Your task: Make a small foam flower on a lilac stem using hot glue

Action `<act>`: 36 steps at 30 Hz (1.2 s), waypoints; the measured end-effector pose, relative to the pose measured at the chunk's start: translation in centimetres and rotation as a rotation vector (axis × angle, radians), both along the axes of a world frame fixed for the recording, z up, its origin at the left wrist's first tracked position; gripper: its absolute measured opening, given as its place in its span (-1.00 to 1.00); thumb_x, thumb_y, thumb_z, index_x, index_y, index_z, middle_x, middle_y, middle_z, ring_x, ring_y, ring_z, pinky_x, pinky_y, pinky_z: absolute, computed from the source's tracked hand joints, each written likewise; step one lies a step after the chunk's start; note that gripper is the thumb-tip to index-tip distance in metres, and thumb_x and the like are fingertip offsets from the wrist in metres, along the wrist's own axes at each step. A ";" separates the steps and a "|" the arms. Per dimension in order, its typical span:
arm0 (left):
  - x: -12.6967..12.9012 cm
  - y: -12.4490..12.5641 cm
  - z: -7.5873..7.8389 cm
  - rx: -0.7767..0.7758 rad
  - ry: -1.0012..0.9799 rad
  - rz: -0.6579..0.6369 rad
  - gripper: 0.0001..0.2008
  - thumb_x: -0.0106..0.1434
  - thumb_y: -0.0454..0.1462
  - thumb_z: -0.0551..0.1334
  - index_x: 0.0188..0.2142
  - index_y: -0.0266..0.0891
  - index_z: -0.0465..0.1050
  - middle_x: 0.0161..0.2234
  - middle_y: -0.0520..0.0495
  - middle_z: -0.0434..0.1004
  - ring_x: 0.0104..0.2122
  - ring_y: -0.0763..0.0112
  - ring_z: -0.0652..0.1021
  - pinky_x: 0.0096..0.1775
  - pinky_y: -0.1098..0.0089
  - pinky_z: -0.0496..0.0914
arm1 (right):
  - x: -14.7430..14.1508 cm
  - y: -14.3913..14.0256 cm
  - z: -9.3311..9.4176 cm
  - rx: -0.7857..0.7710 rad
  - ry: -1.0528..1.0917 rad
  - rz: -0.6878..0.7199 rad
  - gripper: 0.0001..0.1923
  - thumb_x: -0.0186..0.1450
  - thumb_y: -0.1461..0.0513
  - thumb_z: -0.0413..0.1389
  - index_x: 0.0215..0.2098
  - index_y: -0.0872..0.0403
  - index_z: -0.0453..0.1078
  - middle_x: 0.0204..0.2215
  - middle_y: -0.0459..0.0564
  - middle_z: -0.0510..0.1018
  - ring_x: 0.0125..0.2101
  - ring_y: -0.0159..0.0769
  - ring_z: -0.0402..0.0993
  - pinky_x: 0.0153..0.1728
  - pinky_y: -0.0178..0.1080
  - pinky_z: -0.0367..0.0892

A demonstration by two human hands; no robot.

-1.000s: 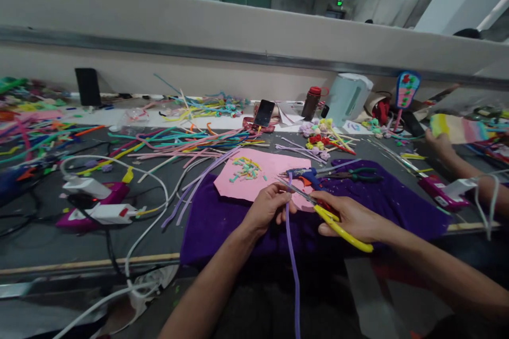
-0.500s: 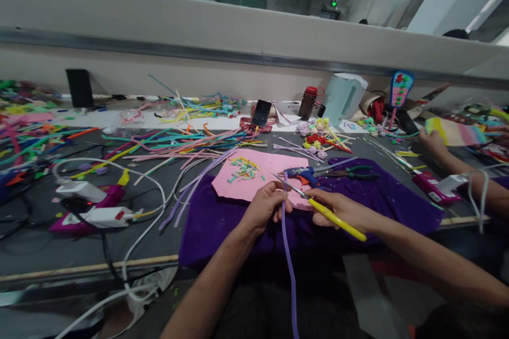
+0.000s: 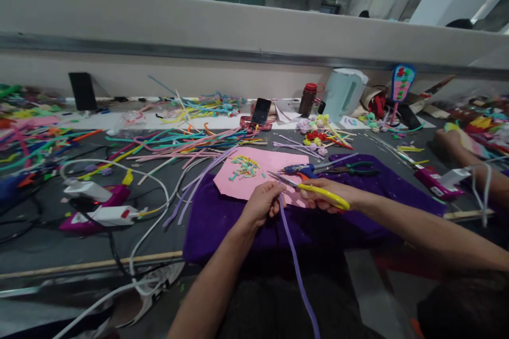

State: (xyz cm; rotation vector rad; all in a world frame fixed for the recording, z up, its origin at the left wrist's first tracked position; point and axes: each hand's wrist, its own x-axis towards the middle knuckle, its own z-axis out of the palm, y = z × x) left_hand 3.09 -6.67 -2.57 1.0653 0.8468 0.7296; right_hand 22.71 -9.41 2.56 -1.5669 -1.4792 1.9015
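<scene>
Between thumb and fingers, my left hand (image 3: 264,202) pinches a long purple pipe cleaner (image 3: 293,254) near its upper end; the rest dangles down past the table edge. My right hand (image 3: 328,195) grips yellow-handled scissors (image 3: 324,194), their blades pointing left just above my left fingertips. Beneath the blades lies a pink sheet (image 3: 226,183) with a small heap of cut yellow, teal and pink pieces (image 3: 243,167). A blue glue gun (image 3: 298,169) and dark green-handled pliers (image 3: 360,168) rest right behind the scissors. Purple cloth (image 3: 210,228) spreads under the sheet.
Loose pipe cleaners (image 3: 178,143) cover the table's middle and left. White cables run from chargers on a magenta power strip (image 3: 81,222). A phone (image 3: 261,111), bottle (image 3: 308,99) and pale blue kettle (image 3: 344,94) stand behind. Another person's hand (image 3: 447,143) works at the right.
The scissors have swung flatter and shifted left and up with my right hand. The pipe cleaner's tip no longer sticks up above the blades; its hanging end has swung right.
</scene>
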 end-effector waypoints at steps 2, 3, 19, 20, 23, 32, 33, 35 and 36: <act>0.0 0.2 -0.3 0.012 0.023 0.020 -0.70 0.07 -0.11 0.15 -0.36 -0.34 0.31 -0.70 0.07 0.37 -0.85 0.68 0.18 -0.81 0.61 -0.03 | 0.1 0.5 -0.2 -0.028 -0.023 -0.002 -0.61 0.11 -0.02 0.09 -0.19 0.02 0.24 -0.60 -0.20 0.33 -0.80 -0.66 0.02 -0.85 -0.55 -0.09; 0.0 0.3 -0.4 0.015 0.036 0.025 -0.71 0.07 -0.12 0.14 -0.37 -0.34 0.32 -0.70 0.07 0.37 -0.85 0.68 0.18 -0.81 0.61 -0.03 | 0.2 0.6 -0.3 -0.037 -0.031 -0.001 -0.60 0.11 -0.01 0.10 -0.17 0.01 0.23 -0.60 -0.20 0.33 -0.81 -0.66 0.01 -0.85 -0.55 -0.10; 0.2 0.7 -1.1 0.032 0.155 -0.018 -0.77 0.05 -0.18 0.13 -0.50 -0.34 0.35 -0.77 0.06 0.33 -0.87 0.65 0.17 -0.81 0.57 -0.04 | 0.7 0.7 -0.9 0.005 -0.143 0.036 -0.63 0.10 0.13 0.10 -0.12 -0.01 0.23 -0.63 -0.24 0.29 -0.83 -0.67 0.00 -0.86 -0.53 -0.12; 0.2 0.7 -1.1 0.032 0.152 -0.019 -0.78 0.04 -0.18 0.13 -0.51 -0.34 0.35 -0.76 0.06 0.33 -0.87 0.65 0.17 -0.81 0.57 -0.04 | 0.7 0.7 -0.9 0.013 -0.145 0.028 -0.63 0.09 0.14 0.10 -0.13 -0.01 0.24 -0.62 -0.24 0.29 -0.83 -0.67 0.01 -0.87 -0.53 -0.12; 0.2 0.6 -1.1 0.028 0.122 -0.003 -0.80 0.04 -0.19 0.14 -0.49 -0.33 0.34 -0.72 0.05 0.37 -0.86 0.66 0.19 -0.80 0.58 -0.04 | 0.9 0.5 -1.0 0.045 -0.149 0.000 -0.65 0.09 0.13 0.10 -0.14 -0.02 0.24 -0.60 -0.23 0.30 -0.82 -0.66 0.02 -0.87 -0.54 -0.12; 0.0 0.6 -0.9 0.032 0.007 0.115 -0.70 0.03 -0.10 0.20 -0.39 -0.33 0.35 -0.70 0.09 0.34 -0.84 0.70 0.17 -0.79 0.60 -0.05 | 1.5 -2.7 0.4 0.151 -0.071 -0.007 -0.55 0.11 -0.06 0.06 -0.16 0.00 0.17 -0.54 -0.20 0.29 -0.71 -0.61 0.18 -0.74 -0.52 0.21; 0.0 0.6 -0.9 0.037 -0.001 0.114 -0.69 0.03 -0.09 0.20 -0.38 -0.33 0.35 -0.69 0.09 0.34 -0.83 0.70 0.17 -0.78 0.60 -0.05 | 1.4 -3.1 0.4 0.148 -0.085 -0.003 -0.56 0.11 -0.04 0.07 -0.13 0.00 0.16 -0.55 -0.21 0.29 -0.70 -0.61 0.19 -0.73 -0.52 0.21; 0.0 0.5 -0.8 0.045 0.001 0.103 -0.68 0.03 -0.08 0.21 -0.39 -0.33 0.35 -0.70 0.09 0.35 -0.84 0.70 0.17 -0.78 0.60 -0.04 | 1.0 -3.4 0.4 0.121 -0.108 0.006 -0.59 0.13 0.01 0.07 -0.12 0.00 0.17 -0.57 -0.21 0.28 -0.71 -0.61 0.19 -0.73 -0.54 0.19; 0.0 0.5 -0.8 0.047 0.006 0.096 -0.68 0.03 -0.08 0.21 -0.39 -0.33 0.35 -0.70 0.09 0.34 -0.84 0.70 0.16 -0.78 0.60 -0.05 | 0.7 -3.5 0.3 0.104 -0.109 0.012 -0.62 0.14 0.04 0.06 -0.13 0.00 0.18 -0.58 -0.21 0.27 -0.71 -0.61 0.19 -0.73 -0.54 0.18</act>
